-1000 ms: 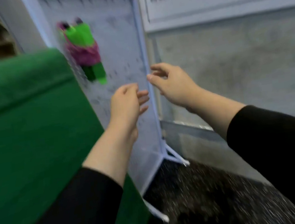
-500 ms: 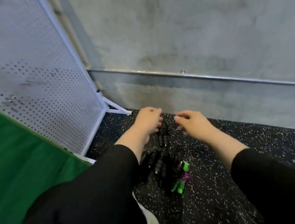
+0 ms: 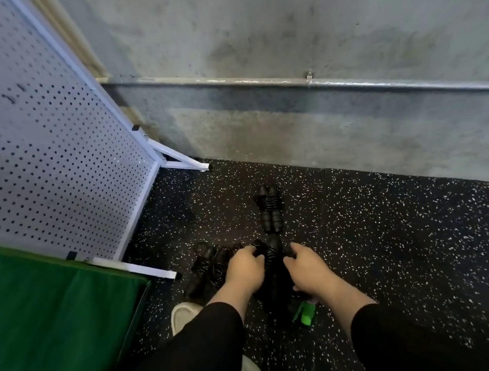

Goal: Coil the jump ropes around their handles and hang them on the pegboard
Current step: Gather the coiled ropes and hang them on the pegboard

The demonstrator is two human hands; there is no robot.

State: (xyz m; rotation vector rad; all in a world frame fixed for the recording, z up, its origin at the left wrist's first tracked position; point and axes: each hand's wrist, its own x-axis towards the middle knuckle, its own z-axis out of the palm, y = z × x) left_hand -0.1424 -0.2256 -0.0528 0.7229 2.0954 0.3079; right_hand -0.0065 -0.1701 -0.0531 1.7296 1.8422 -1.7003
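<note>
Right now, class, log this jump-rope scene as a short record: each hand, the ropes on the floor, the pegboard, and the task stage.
left hand: on the black rope bundle, fingers curled
right hand: on the same bundle, fingers curled
coiled black rope: on the floor, beyond the hands
loose black rope: left of the hands
green handles: below the right wrist
pegboard: standing at left
stage: picking up a rope

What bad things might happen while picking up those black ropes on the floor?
Both hands, left and right, reach into one black rope pile, so loops from the loose rope might tangle and come up together. The green-handled rope lies half hidden under the right wrist and could get dragged or stepped on.
</note>
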